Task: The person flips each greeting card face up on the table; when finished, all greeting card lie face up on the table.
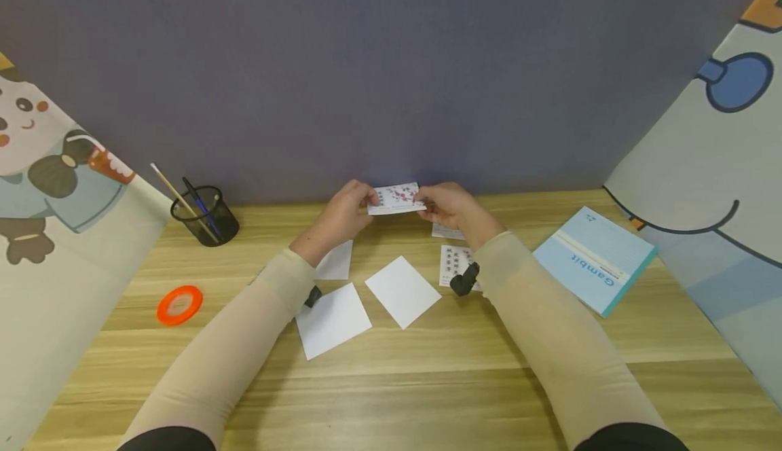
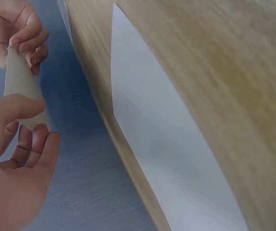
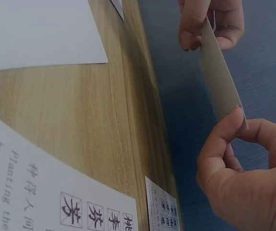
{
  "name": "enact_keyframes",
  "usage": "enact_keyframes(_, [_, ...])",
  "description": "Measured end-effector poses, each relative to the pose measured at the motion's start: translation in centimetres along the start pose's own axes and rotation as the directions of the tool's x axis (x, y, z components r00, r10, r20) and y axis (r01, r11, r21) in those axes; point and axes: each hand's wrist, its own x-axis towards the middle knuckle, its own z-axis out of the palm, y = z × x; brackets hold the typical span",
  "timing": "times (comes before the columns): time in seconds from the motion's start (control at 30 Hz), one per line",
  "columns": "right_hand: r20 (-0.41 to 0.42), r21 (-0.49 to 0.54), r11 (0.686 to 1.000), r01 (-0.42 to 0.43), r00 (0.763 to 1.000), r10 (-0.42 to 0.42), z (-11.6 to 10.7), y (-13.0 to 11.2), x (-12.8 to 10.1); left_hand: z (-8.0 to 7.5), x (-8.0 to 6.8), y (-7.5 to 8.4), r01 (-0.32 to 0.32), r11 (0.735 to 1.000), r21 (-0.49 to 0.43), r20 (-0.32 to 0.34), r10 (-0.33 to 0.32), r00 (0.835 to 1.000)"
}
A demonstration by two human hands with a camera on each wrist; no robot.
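1. Nearest the person, three blank white sheets [image 1: 332,318] are lying flat on the wooden desk [image 1: 427,369], all on the near side of the printed card; one [image 1: 403,291] is sitting almost straight below it and a third [image 1: 336,261] is partly hidden by the left forearm.
2. Just nearer than the card and to its right, two sheets printed with characters [image 1: 453,261] are resting on the desk, one largely covered by the right wrist. Farther right of the card a light-blue booklet [image 1: 594,259] is lying closed.
3. The printed card [image 1: 396,198] is being held up above the far edge of the desk, in front of the purple wall [image 1: 391,64], face toward the person.
4. The left hand [image 1: 344,213] is pinching the card's left end between thumb and fingertips; the right hand [image 1: 444,205] is pinching the right end the same way, thumb [image 3: 224,134] on one face.
5. Judging from the wrist views, the card is thin and very light yet keeping itself flat, so it is probably stiffish paper that is creasing easily; holding it by the two short ends, lightly, is suiting it, with the printed middle left untouched.
6. Far left of the card, a mesh pen cup [image 1: 206,217] and an orange tape roll [image 1: 180,304] are sitting on the desk.
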Motion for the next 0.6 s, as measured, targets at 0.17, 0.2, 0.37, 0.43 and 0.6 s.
enact_keyframes(0.17, [0.007,-0.039,0.999,0.007,1.000,-0.006,-0.03,0.21,0.12,0.06,-0.01,-0.15,0.039,0.998,-0.048,0.053,-0.037,0.998])
enact_keyframes(0.2, [0.005,-0.053,0.998,0.014,1.000,-0.014,-0.02,0.25,0.08,0.08,-0.02,-0.17,0.044,0.998,-0.050,0.060,-0.041,0.997])
enact_keyframes(0.37, [-0.002,-0.174,0.983,0.066,0.998,-0.067,0.07,0.62,-0.03,0.15,0.04,-0.21,0.064,0.997,-0.048,0.073,-0.060,0.996])
enact_keyframes(0.43, [0.001,-0.228,0.970,0.089,0.996,-0.091,0.24,0.71,-0.15,0.15,0.09,-0.22,0.073,0.996,-0.046,0.067,-0.070,0.995])
enact_keyframes(0.6, [0.014,-0.324,0.937,0.130,0.991,-0.132,0.83,0.82,-0.18,0.04,0.24,-0.28,0.106,0.994,-0.033,0.006,-0.106,0.994])
